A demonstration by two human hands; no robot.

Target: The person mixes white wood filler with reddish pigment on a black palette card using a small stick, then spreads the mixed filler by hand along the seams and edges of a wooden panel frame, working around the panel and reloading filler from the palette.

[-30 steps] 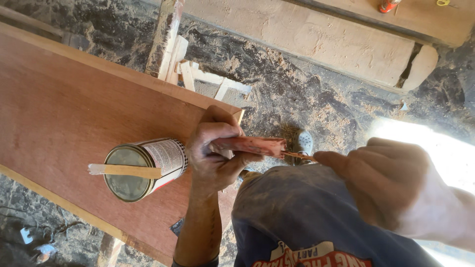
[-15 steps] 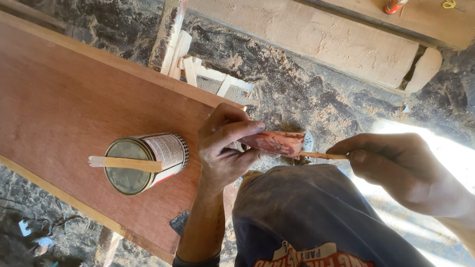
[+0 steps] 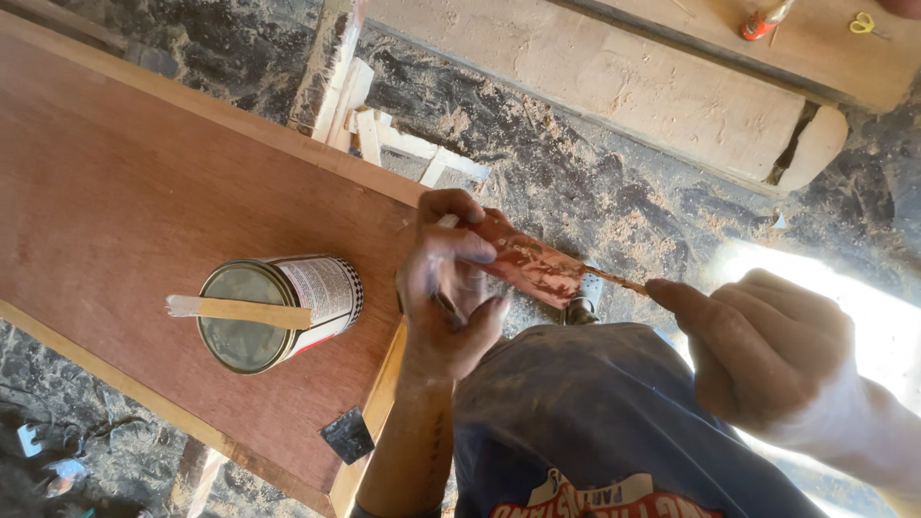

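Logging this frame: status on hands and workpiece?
Left hand grips reddish wood strip. Right hand pinches thin stick at strip's end. Open can beside, clear.

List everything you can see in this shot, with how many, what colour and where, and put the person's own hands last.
board: one, reddish brown, fills the left
tin can: one, metal with a pale label, open, standing on the board
stir stick: one, pale wood, lying across the can's mouth
dark scraper piece: one, black, at the board's near edge
veneer strip: one, reddish with pale flecks, off the board's right end
thin sliver: one, tan, at the strip's right end
wood offcuts: several, pale, on the ground above the board
plank: one, pale, top right
left hand: gripping the veneer strip
right hand: pinching the thin sliver
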